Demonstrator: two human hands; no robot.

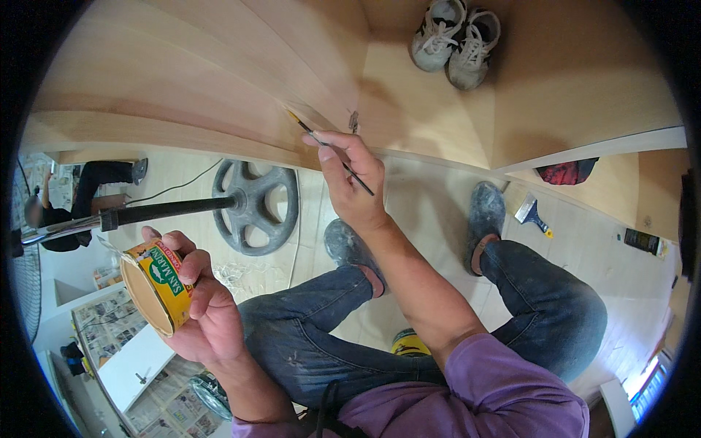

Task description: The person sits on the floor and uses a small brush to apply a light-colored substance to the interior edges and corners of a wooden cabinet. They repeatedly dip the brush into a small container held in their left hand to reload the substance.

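Observation:
Between the fingers of my right hand [350, 179] is a thin artist's paintbrush [345, 162] with a dark handle. Its light bristle tip meets or nearly meets the pale wooden panel [219, 80] in front of me; contact is hard to tell. My left hand [208, 306] is wrapped round a yellow and red tin can [164, 281], held tilted at the lower left. A flat beige surface fills the can's visible round face, and a bent lid stands up at its rim. A small dark metal hinge [353, 122] sits on the wood just beyond my right hand.
White sneakers [456, 44] stand inside the wooden cabinet. A wide blue-handled brush [534, 215] lies on the floor right of my shoe. At left are a grey wheel-shaped stand base [257, 207] with its pole, a cable, and another person [66, 212] farther off.

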